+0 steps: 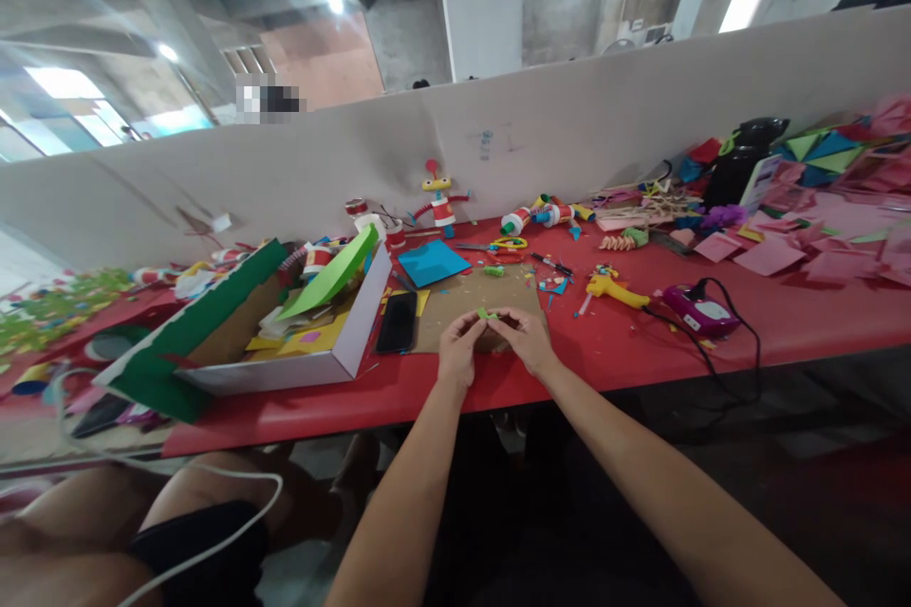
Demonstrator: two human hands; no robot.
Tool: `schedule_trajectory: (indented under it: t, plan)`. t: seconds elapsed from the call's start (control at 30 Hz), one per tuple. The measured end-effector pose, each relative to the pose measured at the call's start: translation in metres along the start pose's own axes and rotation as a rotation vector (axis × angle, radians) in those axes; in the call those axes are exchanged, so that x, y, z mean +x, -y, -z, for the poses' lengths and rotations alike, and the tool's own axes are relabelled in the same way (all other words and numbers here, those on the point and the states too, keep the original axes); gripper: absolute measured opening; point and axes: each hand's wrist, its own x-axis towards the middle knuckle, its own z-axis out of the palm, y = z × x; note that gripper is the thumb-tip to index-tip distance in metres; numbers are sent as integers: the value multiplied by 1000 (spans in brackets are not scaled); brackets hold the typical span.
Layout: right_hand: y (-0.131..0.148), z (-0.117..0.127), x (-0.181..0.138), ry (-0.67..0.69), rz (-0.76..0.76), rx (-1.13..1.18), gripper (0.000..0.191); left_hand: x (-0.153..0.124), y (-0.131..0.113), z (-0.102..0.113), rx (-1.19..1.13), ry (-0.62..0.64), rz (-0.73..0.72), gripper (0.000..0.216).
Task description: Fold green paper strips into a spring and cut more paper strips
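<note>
My left hand and my right hand meet over a brown cardboard sheet on the red table. Both pinch a small green paper piece between their fingertips. A black phone lies just left of my left hand. A small green paper spring rests on the cardboard beyond my hands.
An open white box with green and yellow paper stands at left. A blue sheet, yellow scissors, a yellow glue gun and a purple corded tool lie around. Paper robot figures stand by the white partition. Pink paper piles at right.
</note>
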Motion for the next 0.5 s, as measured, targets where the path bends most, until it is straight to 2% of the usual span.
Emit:
schedule_trajectory:
  t: [0.13,0.27,0.4,0.5]
  plan:
    - [-2,2,1,-26,-53,38,29,-1,-1,-1,28,21,30,29]
    - [-4,3,1,-56,-34,32,27,-3,-1,-1,75,56,47,27]
    - [-6,4,1,-26,-73,54,25,-4,0,-1,53,54,68,26]
    - [-6,4,1,-11,-47,31,24,-2,-1,-2,16,42,58,25]
